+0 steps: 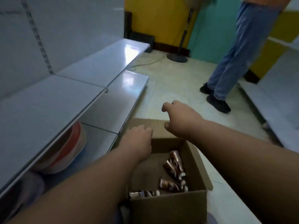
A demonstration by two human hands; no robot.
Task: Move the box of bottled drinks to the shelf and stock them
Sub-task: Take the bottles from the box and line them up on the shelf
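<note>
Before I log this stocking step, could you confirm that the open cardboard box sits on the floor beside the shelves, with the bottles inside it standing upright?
Not quite. In the head view the open cardboard box does sit on the floor beside the shelves, but the bottles inside it lie on their sides, not standing upright.
</note>
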